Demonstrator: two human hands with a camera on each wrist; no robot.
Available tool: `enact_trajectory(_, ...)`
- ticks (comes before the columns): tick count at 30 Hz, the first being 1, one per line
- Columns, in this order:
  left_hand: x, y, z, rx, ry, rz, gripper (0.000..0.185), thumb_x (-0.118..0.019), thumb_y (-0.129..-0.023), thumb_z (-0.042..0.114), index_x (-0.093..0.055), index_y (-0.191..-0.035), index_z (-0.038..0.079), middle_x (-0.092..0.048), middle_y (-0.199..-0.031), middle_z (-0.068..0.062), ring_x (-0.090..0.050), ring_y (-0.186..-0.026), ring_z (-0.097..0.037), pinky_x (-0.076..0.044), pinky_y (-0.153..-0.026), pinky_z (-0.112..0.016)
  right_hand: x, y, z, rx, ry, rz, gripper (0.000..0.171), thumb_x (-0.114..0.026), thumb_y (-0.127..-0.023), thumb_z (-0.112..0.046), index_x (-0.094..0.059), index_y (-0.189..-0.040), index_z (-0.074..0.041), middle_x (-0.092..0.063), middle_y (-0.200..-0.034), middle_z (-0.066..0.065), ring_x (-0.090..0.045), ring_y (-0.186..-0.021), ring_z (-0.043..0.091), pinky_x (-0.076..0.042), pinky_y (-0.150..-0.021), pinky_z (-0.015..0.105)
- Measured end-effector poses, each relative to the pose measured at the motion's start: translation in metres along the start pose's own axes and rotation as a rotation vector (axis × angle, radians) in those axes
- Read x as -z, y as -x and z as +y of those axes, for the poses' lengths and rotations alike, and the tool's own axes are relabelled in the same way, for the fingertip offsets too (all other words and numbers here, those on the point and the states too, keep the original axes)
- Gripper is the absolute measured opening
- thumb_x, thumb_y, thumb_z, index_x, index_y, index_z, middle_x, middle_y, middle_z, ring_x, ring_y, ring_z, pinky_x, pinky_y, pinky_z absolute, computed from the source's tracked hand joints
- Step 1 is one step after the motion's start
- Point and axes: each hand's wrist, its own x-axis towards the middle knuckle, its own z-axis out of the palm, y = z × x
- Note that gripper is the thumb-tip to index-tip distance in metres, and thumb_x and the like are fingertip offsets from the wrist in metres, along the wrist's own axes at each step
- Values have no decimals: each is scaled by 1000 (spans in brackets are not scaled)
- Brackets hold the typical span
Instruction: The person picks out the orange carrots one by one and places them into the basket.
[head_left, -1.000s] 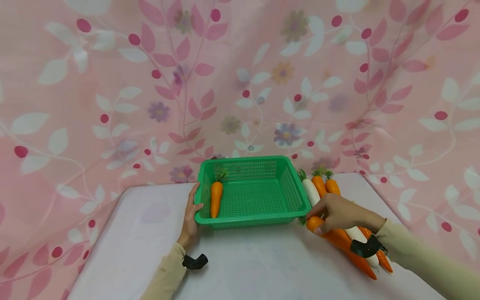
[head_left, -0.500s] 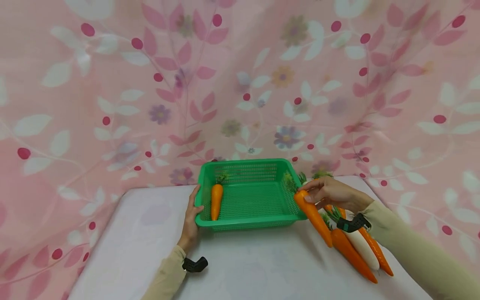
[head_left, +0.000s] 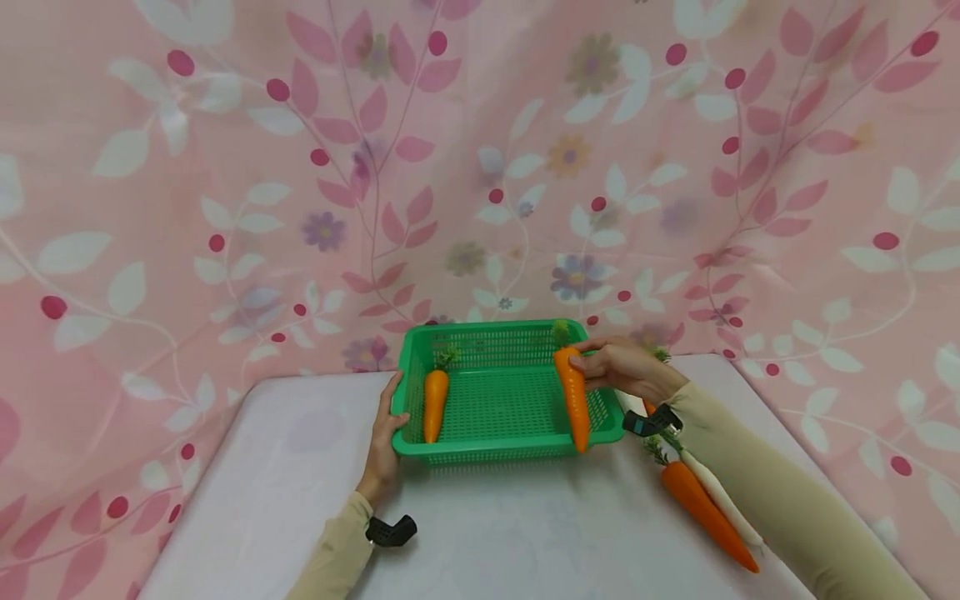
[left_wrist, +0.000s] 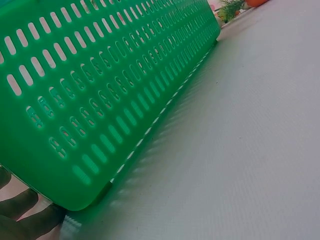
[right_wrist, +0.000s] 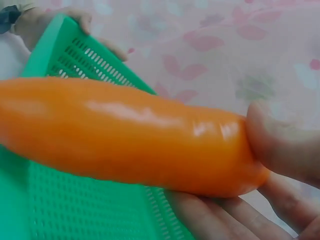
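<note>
Pinched near its top by the right hand [head_left: 621, 369], a carrot [head_left: 573, 398] has been brought over the right side of the green basket [head_left: 487, 447], gripped by the left hand [head_left: 383, 440], the transfer seemingly well advanced.

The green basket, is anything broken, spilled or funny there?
Nothing stands out. The green basket looks whole in these views, with no spill showing. One carrot lies near its left side, and the right hand holds another carrot over its right side.
</note>
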Motion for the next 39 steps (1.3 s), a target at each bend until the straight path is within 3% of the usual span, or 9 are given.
enact_trajectory(4, 0, 0, 1, 11, -3, -7, 69, -33, -92, 15, -21, -158, 32, -16, -163, 5, -23, -143, -32, -17, -109, -60, -11, -15, -1, -13, -40, -15, 60, -65, -95, -15, -39, -145, 4, -66, -118, 12, -69, -102, 25, -49, -96, 50)
enact_trajectory(15, 1, -2, 8, 8, -5, -15, 68, -34, -94, 15, -20, -159, 28, -16, -164, 1, -24, -143, -33, -19, -109, -57, -30, -57, 0, -14, -88, -35, 48, -59, -98, -16, -47, -140, 4, -67, -115, 11, -69, -102, 26, -45, -101, 52)
enact_trajectory(25, -3, 8, 41, 34, -19, -34, 70, -34, -92, 9, -16, -160, 16, -11, -165, -10, -19, -146, -38, -16, -111, -60, -45, -93, 15, -36, -54, 36, 47, -67, -93, -17, -56, -135, 1, -65, -121, 15, -68, -105, 31, -45, -100, 53)
enact_trajectory(39, -4, 8, 43, 12, -54, -26, 70, -33, -92, 9, -17, -159, 15, -12, -165, -10, -19, -147, -36, -14, -111, -63, -78, -123, 27, -61, -25, 24, 47, -71, -90, -13, -58, -132, 2, -61, -128, 20, -67, -107, 35, -50, -94, 51)
